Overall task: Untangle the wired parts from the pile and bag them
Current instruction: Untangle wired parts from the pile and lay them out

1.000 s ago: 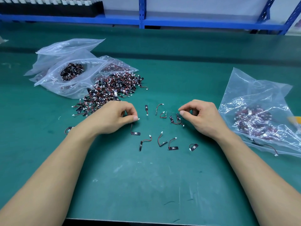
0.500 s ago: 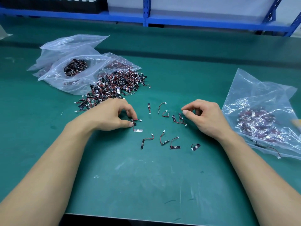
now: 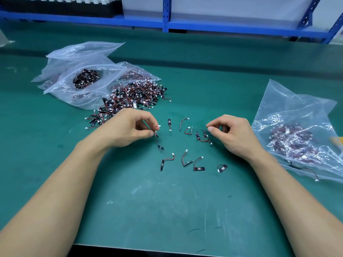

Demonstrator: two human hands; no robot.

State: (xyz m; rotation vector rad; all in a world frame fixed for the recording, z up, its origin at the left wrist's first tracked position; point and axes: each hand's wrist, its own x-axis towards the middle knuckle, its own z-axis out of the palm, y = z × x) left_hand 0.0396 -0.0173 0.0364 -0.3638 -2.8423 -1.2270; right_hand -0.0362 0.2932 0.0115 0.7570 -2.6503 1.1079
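Green table point(image 3: 167, 210) under blue racking point(image 3: 222, 27), layout same as a second earlier. Far-left corner held zip bags point(image 3: 61, 75), one part-filled. A bigger bag point(image 3: 289, 115) with bagged parts lay at the right edge. The pile point(image 3: 133, 97) sat touching the left bags and looked no smaller than before.

Your left hand point(image 3: 128, 128), just at the pile's near side, pinched one wired part point(image 3: 156, 134) between thumb and forefinger. Half a second earlier its black tab lay flat on the table; now it had come up off the surface. The lower end was a blur, so I couldn't tell if it hung free or dragged a second piece. My read: one part pulled clear, not yet bagged.

Your right hand point(image 3: 233, 134) had barely moved, fingers curled and holding nothing, just beside a tangled pair point(image 3: 203, 137). Loose parts point(image 3: 185, 158) lay mid-table, unchanged.
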